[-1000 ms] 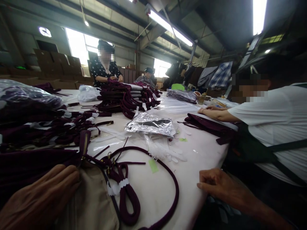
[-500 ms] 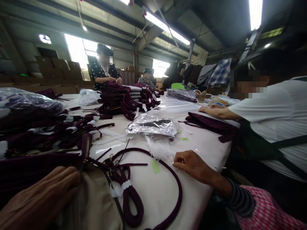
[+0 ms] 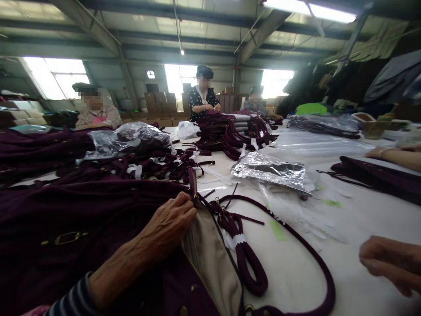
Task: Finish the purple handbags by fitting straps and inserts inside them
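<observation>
A dark purple fabric bag [image 3: 108, 215] lies before me, with a gold zip along its open mouth and beige lining [image 3: 210, 245] showing. My left hand [image 3: 171, 219] has its bent fingers closed over the edge of that mouth. At the right edge of the view my right hand [image 3: 391, 263] hovers above the white table [image 3: 358, 224], its fingers loosely bent and a little apart; it is slightly blurred and I see nothing in it. Between the hands, the bag's rounded handle [image 3: 324, 267] loops over the table. A folded purple strap [image 3: 251, 263], bound with a white band, lies inside the loop.
Shiny plastic packaging [image 3: 272, 171] and a green paper slip [image 3: 278, 230] lie beyond the handle. Stacked purple bags [image 3: 230, 131] stand further back, with banded straps [image 3: 158, 164] at the left. A co-worker's arm [image 3: 394, 154] rests beside another purple piece [image 3: 375, 175]. Other people sit or stand behind.
The view has swung left, bringing more of the bag's front into sight. My left hand now grips nearer the end of the zip, and my right hand has moved towards me, away from the plastic scraps.
</observation>
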`<state>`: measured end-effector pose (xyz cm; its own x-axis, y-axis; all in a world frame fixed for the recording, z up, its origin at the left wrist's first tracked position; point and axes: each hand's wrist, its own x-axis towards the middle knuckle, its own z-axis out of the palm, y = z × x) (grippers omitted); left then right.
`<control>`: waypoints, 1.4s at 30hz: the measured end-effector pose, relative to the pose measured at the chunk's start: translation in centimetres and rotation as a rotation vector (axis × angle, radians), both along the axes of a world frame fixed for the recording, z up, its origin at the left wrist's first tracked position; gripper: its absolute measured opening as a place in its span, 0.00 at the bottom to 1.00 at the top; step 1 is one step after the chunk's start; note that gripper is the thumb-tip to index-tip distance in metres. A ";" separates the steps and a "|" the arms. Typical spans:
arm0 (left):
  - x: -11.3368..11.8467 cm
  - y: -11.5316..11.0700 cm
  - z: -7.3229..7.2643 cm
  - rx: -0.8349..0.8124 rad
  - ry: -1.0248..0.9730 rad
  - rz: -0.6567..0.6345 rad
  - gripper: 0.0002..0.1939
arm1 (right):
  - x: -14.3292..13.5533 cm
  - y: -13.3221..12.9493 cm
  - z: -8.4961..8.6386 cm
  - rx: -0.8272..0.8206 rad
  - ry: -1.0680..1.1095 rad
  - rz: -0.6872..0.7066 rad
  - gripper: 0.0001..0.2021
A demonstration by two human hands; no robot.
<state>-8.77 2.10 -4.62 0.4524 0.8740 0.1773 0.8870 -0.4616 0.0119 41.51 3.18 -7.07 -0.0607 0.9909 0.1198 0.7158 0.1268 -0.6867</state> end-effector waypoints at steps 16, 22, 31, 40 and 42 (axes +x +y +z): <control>-0.4 0.6 -1.3 0.020 -0.167 -0.112 0.09 | -23.5 9.0 4.4 0.166 -0.464 0.586 0.07; -1.0 0.9 -0.9 -0.032 -0.277 -0.128 0.10 | -24.1 9.7 3.6 0.142 -0.313 0.624 0.08; -1.3 1.2 -0.2 -0.120 -0.290 0.033 0.06 | -26.3 9.6 2.8 0.123 -0.134 0.713 0.08; -1.2 1.3 1.1 -0.252 -0.454 0.272 0.06 | -26.9 9.8 1.4 0.255 -0.251 0.751 0.10; -1.2 1.3 1.2 -0.263 -0.472 0.288 0.07 | -26.3 9.1 1.7 0.292 -0.228 0.755 0.09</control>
<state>-9.97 3.41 -3.39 0.1162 0.9912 0.0631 0.8469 -0.1320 0.5151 15.16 12.30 -5.34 -0.7487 0.6058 0.2694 0.4849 0.7774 -0.4007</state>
